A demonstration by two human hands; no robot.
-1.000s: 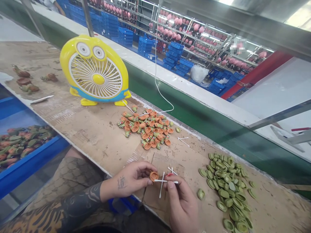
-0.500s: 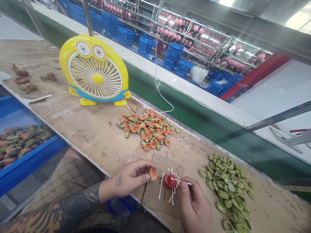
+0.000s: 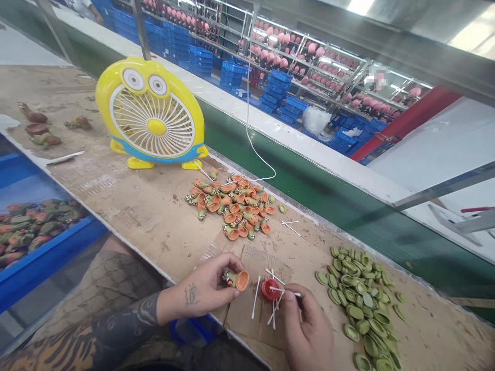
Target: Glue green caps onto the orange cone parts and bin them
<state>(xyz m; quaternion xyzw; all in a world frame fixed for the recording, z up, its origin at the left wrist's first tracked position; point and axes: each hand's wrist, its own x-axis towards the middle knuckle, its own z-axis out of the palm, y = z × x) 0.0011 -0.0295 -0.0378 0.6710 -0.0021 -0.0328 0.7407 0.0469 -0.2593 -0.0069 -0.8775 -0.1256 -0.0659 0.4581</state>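
Between the thumb and fingers of my left hand (image 3: 207, 286) is a small painted figurine (image 3: 242, 280), green with an orange hollow facing up and to the right. My right hand (image 3: 309, 327) pinches a cotton swab (image 3: 284, 292), its left tip over a small jar of red paint (image 3: 269, 288). I cannot tell if the tip touches the paint. Several loose swabs (image 3: 256, 298) lie around the jar on a piece of cardboard. Beyond my hands is a pile of similar orange-and-green figurines (image 3: 232, 203). Right of my right hand lies a heap of green oval pieces (image 3: 361, 296).
A yellow fan (image 3: 154, 116) stands at the back left of the cardboard-covered table (image 3: 139, 206), its white cord (image 3: 249, 123) hanging over the green belt (image 3: 309, 190). A blue crate (image 3: 50, 252) of pieces is at lower left. A few figurines (image 3: 34, 113) sit far left.
My left hand has turned the figurine, so its painted green end now shows beside the orange hollow. My right hand has shifted slightly left with the swab, still at the jar.
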